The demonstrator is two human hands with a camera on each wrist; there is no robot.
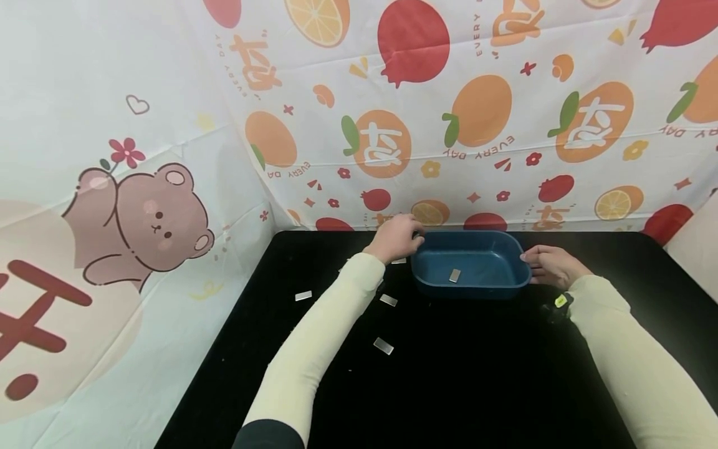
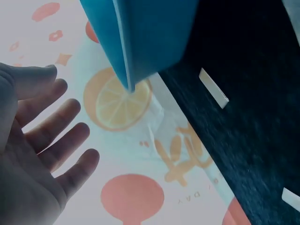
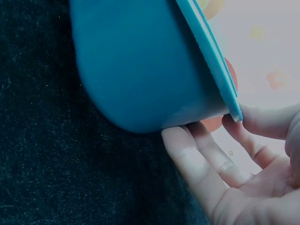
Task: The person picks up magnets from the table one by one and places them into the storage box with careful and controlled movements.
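Observation:
A blue plastic basin (image 1: pixel 471 290) stands at the far side of the black table, with one small silvery rectangular plate (image 1: pixel 455 275) lying inside. My right hand (image 1: pixel 552 265) holds the basin's right end: in the right wrist view the thumb meets the rim while the fingers (image 3: pixel 185 150) touch the outer wall below it. Just off the basin's left end is my left hand (image 1: pixel 395 238). The left wrist view shows that hand's fingers (image 2: pixel 54 126) spread and loosely bent, holding nothing, apart from the basin wall (image 2: pixel 154 37).
Several similar plates lie left of the basin on the black table (image 1: pixel 477 374), among them one plate (image 1: pixel 303 295) near the left edge and another plate (image 1: pixel 384 346) closer in. Fruit-printed cloth (image 1: pixel 426 143) hangs behind the table; a bear-printed cloth (image 1: pixel 157 218) hangs at left.

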